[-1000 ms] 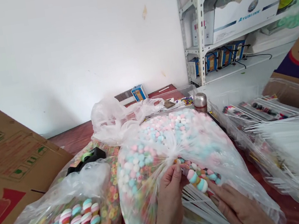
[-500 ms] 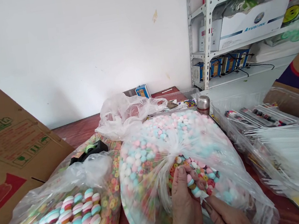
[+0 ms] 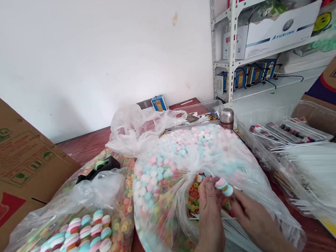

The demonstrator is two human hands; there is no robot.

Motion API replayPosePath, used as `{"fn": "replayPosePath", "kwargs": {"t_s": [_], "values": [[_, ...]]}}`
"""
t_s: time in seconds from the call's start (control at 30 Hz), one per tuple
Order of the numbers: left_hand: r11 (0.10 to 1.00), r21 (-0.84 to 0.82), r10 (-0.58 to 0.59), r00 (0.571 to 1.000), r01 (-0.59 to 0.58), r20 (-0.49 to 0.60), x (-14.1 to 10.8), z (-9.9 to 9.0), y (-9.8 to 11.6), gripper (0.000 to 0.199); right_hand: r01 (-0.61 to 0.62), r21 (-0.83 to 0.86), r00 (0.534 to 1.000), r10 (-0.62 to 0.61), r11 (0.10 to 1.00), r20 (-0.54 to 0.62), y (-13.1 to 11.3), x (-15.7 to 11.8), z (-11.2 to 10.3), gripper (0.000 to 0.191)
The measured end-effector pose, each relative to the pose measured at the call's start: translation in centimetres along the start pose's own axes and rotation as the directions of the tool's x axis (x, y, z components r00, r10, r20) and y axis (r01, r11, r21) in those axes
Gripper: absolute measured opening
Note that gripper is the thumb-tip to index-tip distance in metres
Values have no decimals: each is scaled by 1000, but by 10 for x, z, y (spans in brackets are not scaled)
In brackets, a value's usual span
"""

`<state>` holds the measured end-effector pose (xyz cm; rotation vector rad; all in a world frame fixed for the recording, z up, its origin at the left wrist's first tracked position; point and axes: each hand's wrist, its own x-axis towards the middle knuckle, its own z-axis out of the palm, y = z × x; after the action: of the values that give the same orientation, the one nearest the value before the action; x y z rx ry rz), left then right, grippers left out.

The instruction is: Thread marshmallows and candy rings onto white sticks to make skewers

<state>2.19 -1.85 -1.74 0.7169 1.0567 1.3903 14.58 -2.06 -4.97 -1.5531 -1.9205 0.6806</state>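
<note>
Between my two hands is a small marshmallow skewer (image 3: 224, 186), with pink-and-white and blue-and-white marshmallows and a yellowish gummy between them. My left hand (image 3: 210, 214) is closed, its fingertips at the left side of the skewer. From the right, my right hand (image 3: 252, 214) grips it low down, fingers bent; its stick is hidden. Both hands are over the opening of a big clear bag (image 3: 190, 169) full of pastel marshmallows. Colourful gummy rings (image 3: 193, 196) show in that opening, and white sticks (image 3: 239, 233) lie below my hands.
Finished marshmallow skewers (image 3: 84, 239) lie on a bag of gummy rings at left, near a black tape dispenser (image 3: 98, 169). A plastic bin with white sticks (image 3: 329, 173) stands at right. Cardboard boxes (image 3: 11, 157) flank the table; a metal shelf (image 3: 232, 19) stands behind.
Both hands have risen slightly with the marshmallow skewer, which now leans the other way. My right hand has moved up beside the marshmallows. White sticks have come into view under the hands.
</note>
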Motion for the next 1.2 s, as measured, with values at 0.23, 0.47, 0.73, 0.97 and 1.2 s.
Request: {"fn": "replayPosePath", "kwargs": {"t_s": [0.23,0.47,0.73,0.97,1.2], "values": [[362,813,114,887,-456,447,47,1,-12,25,-112,-161,994,113,981,-2,43,19,-21,32],[304,846,104,898,-438,427,59,1,-20,21,-144,-176,989,144,974,-10,40,23,-9,32],[536,775,112,939,-334,327,47,0,-11,12,-107,277,994,103,955,29,25,9,-23,42],[876,482,-186,928,8,323,23,-5,11,31,-189,725,980,83,662,180,6,2,-29,46],[955,182,-272,940,236,208,8,-5,24,25,-172,667,984,101,725,144,4,2,-26,46]]}}
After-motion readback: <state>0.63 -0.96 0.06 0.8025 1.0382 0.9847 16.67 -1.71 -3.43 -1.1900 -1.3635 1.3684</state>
